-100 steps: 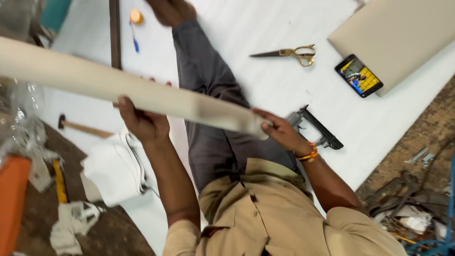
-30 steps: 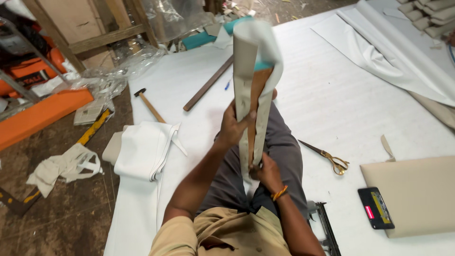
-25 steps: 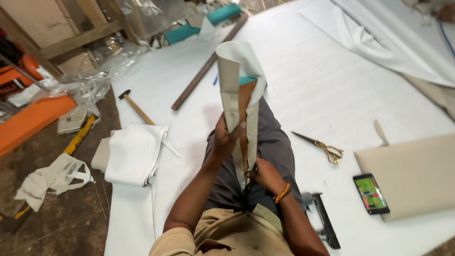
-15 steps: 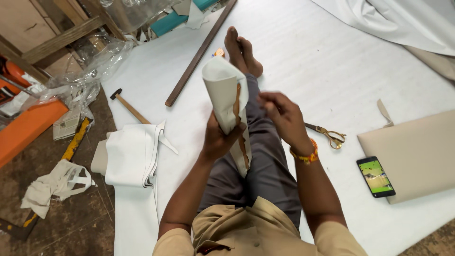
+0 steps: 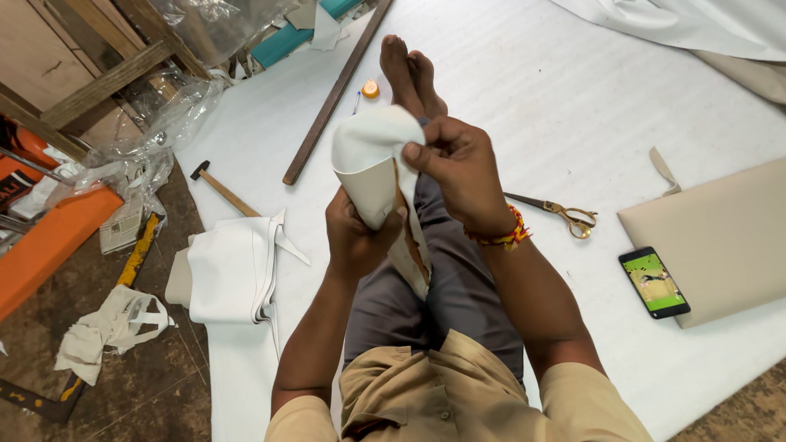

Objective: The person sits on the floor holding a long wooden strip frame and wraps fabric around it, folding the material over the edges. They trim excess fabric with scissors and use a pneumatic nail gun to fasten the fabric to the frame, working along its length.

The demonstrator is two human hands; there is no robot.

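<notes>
I sit on a white sheet (image 5: 532, 90) with my legs stretched out and hold a rolled cream fabric piece (image 5: 370, 164) upright over my lap. My left hand (image 5: 356, 237) grips the roll around its lower middle. My right hand (image 5: 458, 168) pinches the roll's upper edge near the top opening. A brown inner edge shows along the roll's seam. An orange and red thread band circles my right wrist.
Gold-handled scissors (image 5: 561, 214) lie right of my leg. A phone (image 5: 654, 282) rests against a beige padded board (image 5: 720, 237). A hammer (image 5: 219, 188), folded white fabric (image 5: 233, 270), a wooden strip (image 5: 336, 94), a small orange cap (image 5: 371, 88) and floor clutter lie to the left.
The long roll has swung from lying across my lap to standing upright. My right hand moved from its lower end up to its top edge. My view tilted down.
</notes>
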